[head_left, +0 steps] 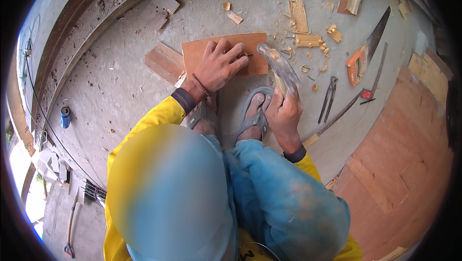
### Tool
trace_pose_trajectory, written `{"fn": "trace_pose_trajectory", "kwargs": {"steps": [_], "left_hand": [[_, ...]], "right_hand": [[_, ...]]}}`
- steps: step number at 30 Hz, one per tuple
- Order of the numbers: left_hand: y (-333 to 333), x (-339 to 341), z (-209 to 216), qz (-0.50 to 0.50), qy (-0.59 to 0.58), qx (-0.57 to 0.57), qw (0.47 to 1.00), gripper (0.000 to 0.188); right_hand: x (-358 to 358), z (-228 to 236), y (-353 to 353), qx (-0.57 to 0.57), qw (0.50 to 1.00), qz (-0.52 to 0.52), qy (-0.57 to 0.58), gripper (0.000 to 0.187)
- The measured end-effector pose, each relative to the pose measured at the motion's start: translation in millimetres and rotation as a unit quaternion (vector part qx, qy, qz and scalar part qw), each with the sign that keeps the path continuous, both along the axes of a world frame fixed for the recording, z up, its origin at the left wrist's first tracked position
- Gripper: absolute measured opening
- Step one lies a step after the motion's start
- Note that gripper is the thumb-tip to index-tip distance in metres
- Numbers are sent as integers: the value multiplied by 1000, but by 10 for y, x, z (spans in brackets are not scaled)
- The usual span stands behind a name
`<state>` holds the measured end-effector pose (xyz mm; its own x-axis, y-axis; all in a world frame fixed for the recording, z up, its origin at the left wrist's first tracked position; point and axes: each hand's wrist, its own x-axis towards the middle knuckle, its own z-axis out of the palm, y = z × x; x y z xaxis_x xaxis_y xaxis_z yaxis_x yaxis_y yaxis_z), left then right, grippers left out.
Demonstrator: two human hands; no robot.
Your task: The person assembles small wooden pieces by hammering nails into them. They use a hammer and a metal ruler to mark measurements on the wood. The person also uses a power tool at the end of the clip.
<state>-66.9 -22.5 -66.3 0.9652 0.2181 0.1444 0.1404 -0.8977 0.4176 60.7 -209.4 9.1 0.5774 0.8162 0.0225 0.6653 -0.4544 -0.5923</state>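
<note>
In blue trousers, nearest the camera, squats over the floor. Holds a hammer in the closed grip of the right hand; rests the left hand on a board, loosely curled beside a thin, nail-like piece; cannot tell whether pinched. Could bruise fingertips through a leftward blow, or jolt the board through too light a hold. As for the board, looks flat, reddish-brown, pale along the far edge; lies on the floor before the sandalled feet.
</note>
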Motion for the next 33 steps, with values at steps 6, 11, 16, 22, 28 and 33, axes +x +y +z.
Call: {"fn": "trace_pose_trajectory", "kwargs": {"steps": [6, 11, 16, 22, 28, 33], "left_hand": [[-25, 16, -33, 0, -1, -6, 1000, 37], [-5, 5, 0, 1, 1, 0, 1000, 36], [-7, 19, 1, 2, 6, -2, 1000, 36], [15, 23, 30, 1, -3, 11, 1000, 31], [17, 31, 31, -7, -5, 21, 1000, 32], [37, 20, 16, -8, -12, 28, 999, 31]], "right_hand": [[12, -214, -59, -58, 998, -7, 38, 29], [21, 3, -29, 28, 999, -12, -16, 29], [-28, -195, -99, -11, 1000, -3, 27, 26], [-10, -81, -75, 21, 1000, -7, 14, 25], [8, -163, -97, -36, 999, 1, 39, 26], [-31, -268, -277, -50, 996, -70, 8, 31]]}}
